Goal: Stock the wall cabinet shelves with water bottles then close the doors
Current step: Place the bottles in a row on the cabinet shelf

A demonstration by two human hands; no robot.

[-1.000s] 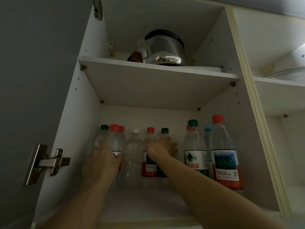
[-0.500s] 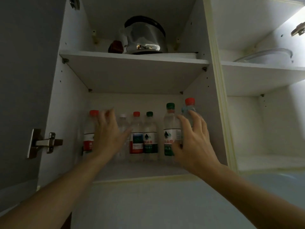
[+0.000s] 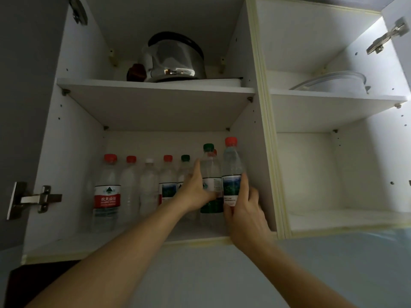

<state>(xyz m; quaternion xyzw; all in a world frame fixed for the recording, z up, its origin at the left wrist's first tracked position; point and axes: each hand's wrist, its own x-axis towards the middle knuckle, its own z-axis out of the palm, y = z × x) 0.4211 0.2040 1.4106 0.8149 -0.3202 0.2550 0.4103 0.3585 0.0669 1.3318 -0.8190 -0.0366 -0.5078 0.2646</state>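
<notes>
Two hands are at work on the lower shelf of the left compartment. The right hand [image 3: 245, 210] curls its fingers [image 3: 244, 183] round the lower body of a red-capped bottle [image 3: 231, 172] at the right end of the row, close beside the compartment's right wall. The left hand [image 3: 195, 192] lies against the green-capped bottle [image 3: 210, 174] just to the left of it, fingers fairly straight along its side and thumb underneath; whether it truly grips or only steadies cannot be told.

Further left, five more bottles [image 3: 107, 192] stand upright in a row along the lower shelf [image 3: 73, 245], set back from its front edge, with red, white and green caps. They are clear plastic, lightly ribbed, with paper labels round the middle.

Stocking looks well advanced on this shelf, which is nearly filled across. The right compartment's lower shelf [image 3: 347, 218] holds no bottles. Both doors stand open, going by the left door hinge [image 3: 33, 198] and the right door hinge [image 3: 387, 36], so closing is not yet done.

On the upper left shelf sits a steel kettle [image 3: 175, 61]; on the upper right shelf, a clear lidded container [image 3: 333, 83].
</notes>
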